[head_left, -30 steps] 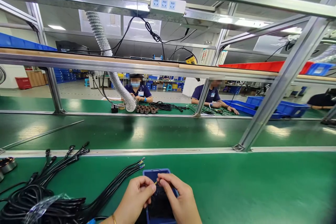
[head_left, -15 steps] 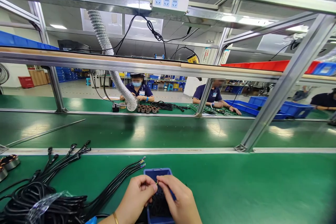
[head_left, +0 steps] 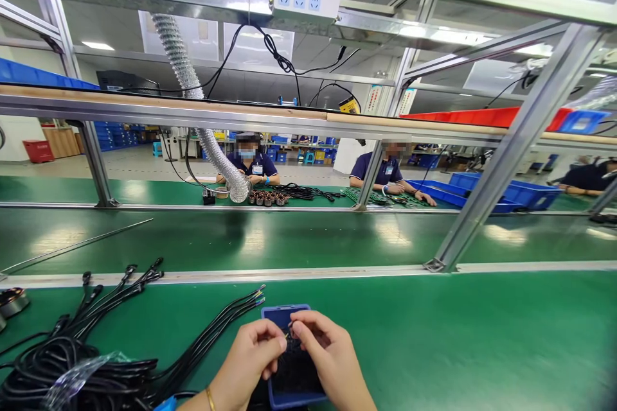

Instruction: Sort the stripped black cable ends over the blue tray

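My left hand (head_left: 255,353) is closed in a pinch on a thin wire with a yellow-green end (head_left: 288,335). Opposite it, my right hand (head_left: 330,350) has thumb and forefinger pressed together on a tiny dark piece (head_left: 290,326), too small to name for certain. Both hands are over a small blue bin (head_left: 285,308) holding a mass of small black pieces (head_left: 299,369). Left of my hands lies a bundle of black cables (head_left: 72,366), coiled and partly under clear plastic. Several stripped cable ends (head_left: 260,293) with coloured wires point toward the bin.
Copper-wound metal rings (head_left: 13,302) lie at the far left. A metal rail (head_left: 216,275) crosses behind the bin, and a slanted post (head_left: 511,135) rises at right. Two co-workers (head_left: 255,164) sit across the bench. A flexible duct (head_left: 212,148) hangs down.
My right hand has drawn slightly away from the left fingertips, and a small dark piece now shows in its pinch. The view has shifted a little.
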The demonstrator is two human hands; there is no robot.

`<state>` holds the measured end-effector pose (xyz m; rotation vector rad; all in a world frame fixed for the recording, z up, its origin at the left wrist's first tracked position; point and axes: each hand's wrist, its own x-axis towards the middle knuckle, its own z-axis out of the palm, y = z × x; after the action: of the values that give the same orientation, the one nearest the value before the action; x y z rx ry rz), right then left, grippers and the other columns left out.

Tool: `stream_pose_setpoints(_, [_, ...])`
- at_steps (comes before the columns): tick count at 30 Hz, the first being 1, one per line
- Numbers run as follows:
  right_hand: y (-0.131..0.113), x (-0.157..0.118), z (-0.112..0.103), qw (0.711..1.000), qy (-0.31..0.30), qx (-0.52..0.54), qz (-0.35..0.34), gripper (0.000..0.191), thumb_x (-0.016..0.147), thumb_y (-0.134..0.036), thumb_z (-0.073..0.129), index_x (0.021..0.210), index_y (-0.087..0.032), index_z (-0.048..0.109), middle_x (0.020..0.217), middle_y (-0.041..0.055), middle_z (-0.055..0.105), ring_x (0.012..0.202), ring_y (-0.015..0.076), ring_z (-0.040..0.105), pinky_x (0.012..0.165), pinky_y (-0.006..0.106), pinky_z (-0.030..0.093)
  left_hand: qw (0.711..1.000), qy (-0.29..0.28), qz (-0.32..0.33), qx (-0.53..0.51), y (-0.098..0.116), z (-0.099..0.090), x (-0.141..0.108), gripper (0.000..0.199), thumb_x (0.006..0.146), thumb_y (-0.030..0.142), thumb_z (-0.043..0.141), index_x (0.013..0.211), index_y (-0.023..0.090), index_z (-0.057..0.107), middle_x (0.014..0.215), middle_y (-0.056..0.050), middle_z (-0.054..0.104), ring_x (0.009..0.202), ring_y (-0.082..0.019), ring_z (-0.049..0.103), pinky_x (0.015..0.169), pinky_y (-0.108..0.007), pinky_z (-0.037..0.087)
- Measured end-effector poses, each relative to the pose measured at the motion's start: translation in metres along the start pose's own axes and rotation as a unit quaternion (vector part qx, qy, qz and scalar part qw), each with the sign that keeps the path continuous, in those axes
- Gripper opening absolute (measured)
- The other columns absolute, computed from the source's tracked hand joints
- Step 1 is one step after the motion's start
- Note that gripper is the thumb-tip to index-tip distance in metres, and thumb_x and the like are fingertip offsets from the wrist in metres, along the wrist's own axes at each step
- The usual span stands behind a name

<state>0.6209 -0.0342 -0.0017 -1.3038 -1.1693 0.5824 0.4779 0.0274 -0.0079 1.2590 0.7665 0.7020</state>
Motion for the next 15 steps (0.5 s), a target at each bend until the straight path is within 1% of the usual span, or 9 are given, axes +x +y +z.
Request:
stream_pose_setpoints(3, [0.001, -0.001, 0.001, 1.000, -0.012, 0.014, 0.021, 0.037, 0.078, -0.053, 0.068, 0.086, -0.017, 0.075, 0.074, 0.0084, 0.072, 0.070, 0.0224, 0.067, 0.063, 0.028, 0.054, 1.000, 0.002, 0.004, -0.004, -0.004, -0.001, 0.003, 0.033, 0.061, 0.045, 0.073, 0.065, 0.016, 0.058, 0.048, 0.006, 0.047, 0.042, -0.008, 0.040, 0.039, -0.019, 0.025])
stream_pose_setpoints(7, [-0.001, -0.002, 0.000, 1.000, -0.017, -0.007, 0.019, 0.036, 0.080, -0.052, 0.066, 0.085, -0.017, 0.073, 0.079, 0.0086, 0.073, 0.072, 0.0222, 0.066, 0.068, 0.029, 0.052, 1.000, 0.001, 0.008, -0.004, -0.003, -0.001, 0.002, 0.033, 0.062, 0.045, 0.073, 0.066, 0.016, 0.058, 0.049, 0.005, 0.048, 0.043, -0.008, 0.041, 0.040, -0.019, 0.026])
stream_pose_setpoints(12, [-0.009, -0.002, -0.004, 0.996, -0.075, -0.049, -0.004, 0.032, 0.085, -0.048, 0.061, 0.084, -0.018, 0.073, 0.081, 0.0075, 0.072, 0.075, 0.0215, 0.064, 0.069, 0.028, 0.049, 1.000, -0.005, 0.002, 0.007, 0.006, 0.000, -0.004, 0.036, 0.063, 0.048, 0.074, 0.066, 0.015, 0.058, 0.049, 0.006, 0.047, 0.045, -0.008, 0.041, 0.043, -0.019, 0.027])
stream_pose_setpoints(15, [-0.012, 0.002, -0.008, 0.992, -0.113, -0.046, -0.019, 0.029, 0.087, -0.044, 0.060, 0.085, -0.019, 0.076, 0.083, 0.0067, 0.071, 0.079, 0.0210, 0.063, 0.073, 0.029, 0.048, 1.000, -0.012, 0.004, 0.003, 0.004, 0.000, -0.005, 0.041, 0.063, 0.052, 0.075, 0.069, 0.014, 0.060, 0.051, 0.005, 0.048, 0.047, -0.008, 0.042, 0.044, -0.019, 0.027])
